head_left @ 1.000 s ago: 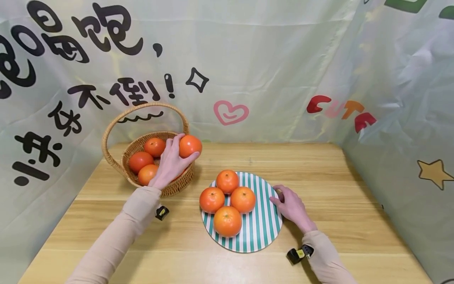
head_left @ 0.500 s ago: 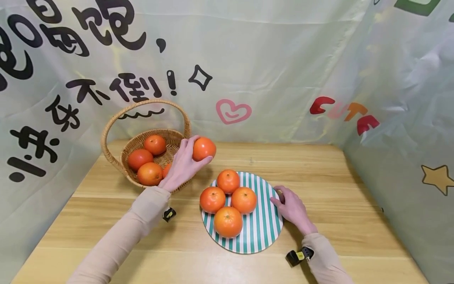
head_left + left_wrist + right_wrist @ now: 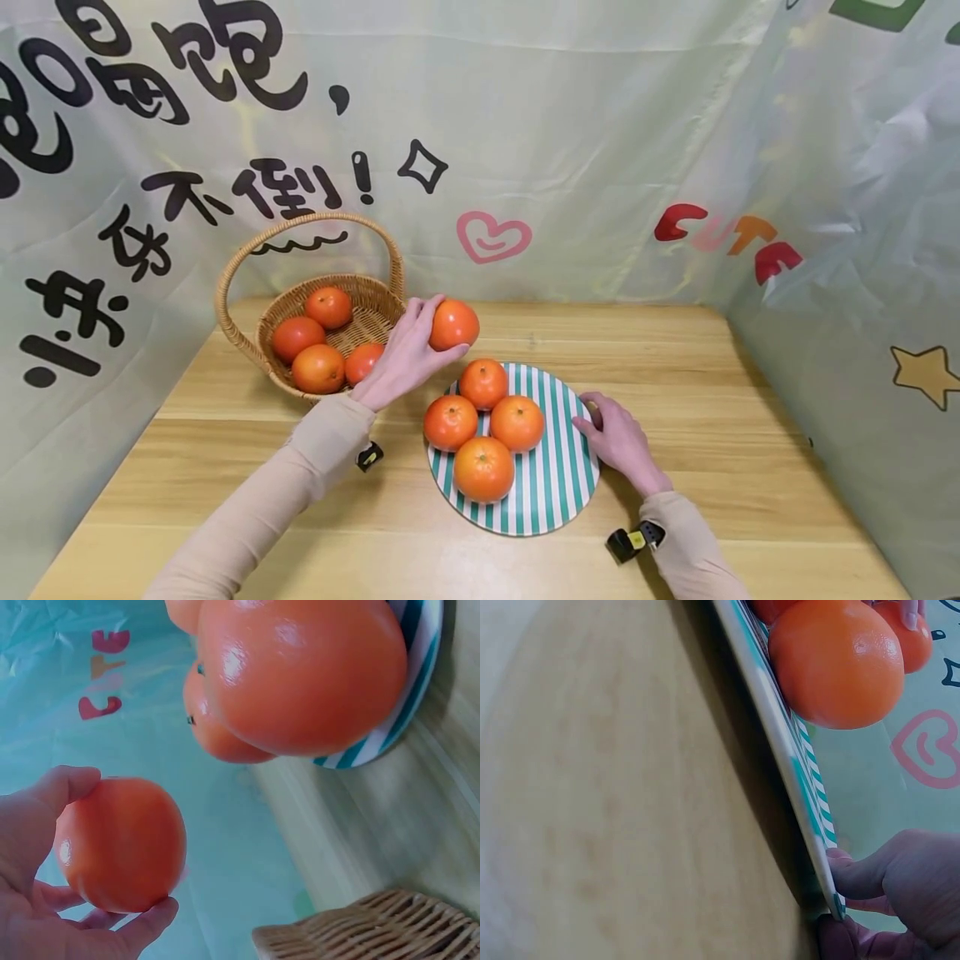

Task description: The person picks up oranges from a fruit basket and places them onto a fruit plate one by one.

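A pale printed curtain [image 3: 585, 125], bearing black characters and a pink heart [image 3: 495, 237], hangs behind a wooden table [image 3: 675, 350]. The left wrist view shows the thumb and fingertips of the left hand [image 3: 405, 350] spread around opposite sides of an orange-red fruit [image 3: 453, 325], pinching it with much of its skin bare. This held fruit is in the air between the basket and the plate, near the plate's far edge. Its glossy, rounded skin looks firm and somewhat slippery; I judge it light enough for one hand, best gripped around its widest part with pads opposed and gentle pressure, since real fruit could bruise.

The right hand [image 3: 618, 437] pinches the rim of the striped plate [image 3: 562, 450], thumb on the upper side and fingers beneath. The plate looks thin and stiff; the rim seems the handiest hold, though lifting it there could set round fruit rolling. On it sit four fruits [image 3: 483, 471] in a close cluster. Farther left, the wicker basket [image 3: 375, 312], its handle arching overhead, contains four more [image 3: 318, 368].
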`<state>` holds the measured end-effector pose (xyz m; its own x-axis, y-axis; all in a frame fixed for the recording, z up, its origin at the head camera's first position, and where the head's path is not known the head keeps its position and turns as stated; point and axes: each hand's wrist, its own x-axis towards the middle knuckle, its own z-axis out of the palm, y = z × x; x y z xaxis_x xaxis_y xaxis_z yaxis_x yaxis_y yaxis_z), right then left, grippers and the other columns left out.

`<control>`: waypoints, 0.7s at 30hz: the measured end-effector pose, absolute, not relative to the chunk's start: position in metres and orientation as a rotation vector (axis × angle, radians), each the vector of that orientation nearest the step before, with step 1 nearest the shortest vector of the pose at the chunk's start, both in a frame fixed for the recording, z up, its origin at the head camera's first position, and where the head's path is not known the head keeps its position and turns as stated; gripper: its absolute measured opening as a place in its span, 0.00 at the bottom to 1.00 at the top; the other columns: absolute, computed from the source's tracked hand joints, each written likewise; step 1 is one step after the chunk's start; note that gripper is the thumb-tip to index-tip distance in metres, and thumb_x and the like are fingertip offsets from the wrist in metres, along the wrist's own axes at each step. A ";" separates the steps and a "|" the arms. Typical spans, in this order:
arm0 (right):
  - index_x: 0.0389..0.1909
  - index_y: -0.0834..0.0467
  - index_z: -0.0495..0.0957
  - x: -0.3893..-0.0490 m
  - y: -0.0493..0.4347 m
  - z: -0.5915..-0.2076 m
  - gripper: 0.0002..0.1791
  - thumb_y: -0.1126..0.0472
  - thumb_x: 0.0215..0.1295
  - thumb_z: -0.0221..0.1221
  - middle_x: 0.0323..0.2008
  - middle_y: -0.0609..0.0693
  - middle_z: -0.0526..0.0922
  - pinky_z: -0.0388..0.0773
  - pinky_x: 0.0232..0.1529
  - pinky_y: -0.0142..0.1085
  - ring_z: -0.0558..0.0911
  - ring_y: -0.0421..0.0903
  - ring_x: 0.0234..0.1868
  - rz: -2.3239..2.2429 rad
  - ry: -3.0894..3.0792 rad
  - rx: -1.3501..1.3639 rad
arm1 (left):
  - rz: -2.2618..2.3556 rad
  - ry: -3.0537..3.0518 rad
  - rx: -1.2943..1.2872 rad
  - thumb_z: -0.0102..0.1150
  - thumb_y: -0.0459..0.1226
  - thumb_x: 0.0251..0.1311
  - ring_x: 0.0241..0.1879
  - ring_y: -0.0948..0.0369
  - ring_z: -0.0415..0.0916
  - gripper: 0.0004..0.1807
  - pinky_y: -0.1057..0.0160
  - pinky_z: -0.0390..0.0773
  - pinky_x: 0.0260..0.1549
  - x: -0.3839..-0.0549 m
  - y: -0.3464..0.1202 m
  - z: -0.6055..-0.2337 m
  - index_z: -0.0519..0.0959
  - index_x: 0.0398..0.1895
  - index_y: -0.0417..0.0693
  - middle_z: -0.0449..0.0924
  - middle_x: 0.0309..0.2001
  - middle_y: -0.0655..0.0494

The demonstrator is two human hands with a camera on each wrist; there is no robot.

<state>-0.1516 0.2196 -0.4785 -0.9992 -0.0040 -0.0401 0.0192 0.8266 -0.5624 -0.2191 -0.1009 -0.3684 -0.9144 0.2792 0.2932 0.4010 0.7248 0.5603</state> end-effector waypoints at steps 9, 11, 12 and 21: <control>0.63 0.63 0.72 -0.152 0.220 -0.478 0.25 0.58 0.69 0.62 0.32 0.54 0.75 0.64 0.33 0.36 0.72 0.47 0.32 -0.915 2.973 -0.004 | -1.004 -2.744 -0.631 0.71 0.48 0.57 0.51 0.46 0.74 0.44 0.47 0.80 0.53 -0.216 -0.089 -0.362 0.63 0.73 0.43 0.69 0.57 0.44; 0.63 0.64 0.72 -0.152 0.220 -0.478 0.25 0.58 0.69 0.62 0.32 0.54 0.75 0.64 0.33 0.36 0.72 0.48 0.32 -0.915 2.974 -0.006 | -0.995 -2.754 -0.652 0.70 0.49 0.58 0.50 0.46 0.74 0.44 0.47 0.79 0.53 -0.216 -0.085 -0.361 0.63 0.73 0.44 0.68 0.56 0.44; 0.63 0.64 0.72 -0.152 0.220 -0.478 0.25 0.58 0.69 0.62 0.32 0.54 0.75 0.64 0.33 0.36 0.72 0.48 0.32 -0.915 2.974 -0.007 | -0.989 -2.758 -0.664 0.70 0.49 0.58 0.50 0.46 0.74 0.43 0.47 0.79 0.53 -0.216 -0.083 -0.360 0.63 0.73 0.44 0.68 0.56 0.44; 0.63 0.64 0.72 -0.152 0.220 -0.477 0.25 0.58 0.69 0.62 0.32 0.54 0.75 0.64 0.33 0.36 0.72 0.48 0.32 -0.916 2.970 -0.007 | -0.953 -2.818 -0.849 0.68 0.48 0.61 0.54 0.51 0.71 0.42 0.49 0.77 0.56 -0.214 -0.061 -0.354 0.60 0.75 0.47 0.66 0.58 0.48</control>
<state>-0.1517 0.2203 -0.4775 -0.9994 -0.0139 -0.0307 0.0058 0.8264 -0.5631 -0.2144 -0.0614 -0.3540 -0.8481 0.4850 0.2131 0.5148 0.6596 0.5477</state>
